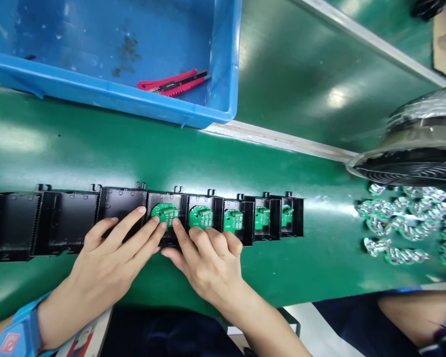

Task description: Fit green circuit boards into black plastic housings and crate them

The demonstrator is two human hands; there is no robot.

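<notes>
A glossy green desk (301, 277) stretches under everything. The left hand (106, 267) has its fingers open and fanned, two fingertips resting at the near left edge of a round green circuit board (165, 210). On the right hand (215, 272), the forefinger points out to the board's lower right edge, with the thumb held apart and the other fingers curled; neither hand grips anything. The board lies inside a black box (167, 197), right at the fingertips. Just right of the fingers, four more black boxes (275, 206) hold similar green boards (201, 217); left of them, the row of boxes runs on behind the left hand. A blue wristband (24, 325) sits behind the left fingers. Beyond the fingertips stands a blue tray (134, 102) with red cutters (174, 84). Well off to the right lie shiny small parts (412, 228), beside a fan (412, 166).
</notes>
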